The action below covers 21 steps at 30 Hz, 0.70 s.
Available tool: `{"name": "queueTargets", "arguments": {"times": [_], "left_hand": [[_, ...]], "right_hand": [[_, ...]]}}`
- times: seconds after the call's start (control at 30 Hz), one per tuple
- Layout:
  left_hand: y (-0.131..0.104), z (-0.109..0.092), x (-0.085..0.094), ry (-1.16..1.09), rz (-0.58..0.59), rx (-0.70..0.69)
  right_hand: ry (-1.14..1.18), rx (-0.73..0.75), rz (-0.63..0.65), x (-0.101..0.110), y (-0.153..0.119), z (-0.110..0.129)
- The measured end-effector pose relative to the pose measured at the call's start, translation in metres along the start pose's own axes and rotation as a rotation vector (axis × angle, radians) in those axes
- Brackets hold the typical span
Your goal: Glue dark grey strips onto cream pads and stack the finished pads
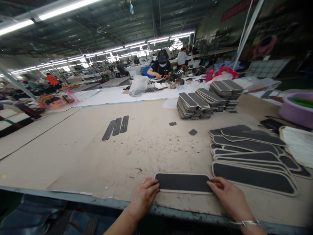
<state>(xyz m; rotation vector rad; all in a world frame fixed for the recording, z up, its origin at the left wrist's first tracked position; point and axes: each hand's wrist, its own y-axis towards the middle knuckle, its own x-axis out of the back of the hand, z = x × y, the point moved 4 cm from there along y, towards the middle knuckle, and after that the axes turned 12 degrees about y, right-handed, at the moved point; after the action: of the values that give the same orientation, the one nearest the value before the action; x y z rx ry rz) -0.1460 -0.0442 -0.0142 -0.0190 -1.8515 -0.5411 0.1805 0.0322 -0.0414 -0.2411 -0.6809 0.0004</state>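
Note:
A long dark panel with rounded corners and a pale edge lies near the table's front edge, between my two hands. My left hand pinches its left end, fingers on top. At its right end, my right hand grips the corner between thumb and fingers; a bracelet circles that wrist. Just right of my right hand is a loose, fanned pile of similar dark panels. Neat stacks of the same sort of panels stand farther back on the right.
Three narrow dark strips and small dark scraps lie on the brown-covered table. A purple basin and a written sheet are at the right. Across the table, a person works beside a plastic bag.

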Motion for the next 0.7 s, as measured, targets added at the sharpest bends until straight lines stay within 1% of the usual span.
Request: {"name": "queueTargets", "arguments": {"times": [0.13, 0.23, 0.4, 0.5, 0.6, 0.67, 0.7], "left_hand": [[-0.002, 0.001, -0.001, 0.033, -0.017, 0.001], [-0.004, 0.007, -0.005, 0.07, -0.055, -0.009], [-0.005, 0.015, -0.011, 0.097, -0.108, -0.07], [-0.003, 0.012, -0.009, 0.102, -0.104, -0.073], [-0.002, 0.007, -0.005, 0.102, -0.091, -0.051], [-0.002, 0.006, -0.004, 0.101, -0.088, -0.05], [-0.003, 0.006, -0.004, 0.101, -0.089, -0.056]], "right_hand": [[0.046, 0.025, -0.002, 0.001, -0.003, 0.006], [0.091, 0.058, -0.033, 0.002, -0.006, 0.013], [0.094, 0.077, -0.089, 0.0, -0.006, 0.018], [0.063, 0.107, -0.105, 0.0, -0.009, 0.019], [0.0, 0.154, -0.142, 0.005, -0.017, 0.024], [-0.085, 0.216, -0.199, 0.005, -0.028, 0.035], [-0.136, 0.265, -0.223, 0.001, -0.035, 0.043]]}}
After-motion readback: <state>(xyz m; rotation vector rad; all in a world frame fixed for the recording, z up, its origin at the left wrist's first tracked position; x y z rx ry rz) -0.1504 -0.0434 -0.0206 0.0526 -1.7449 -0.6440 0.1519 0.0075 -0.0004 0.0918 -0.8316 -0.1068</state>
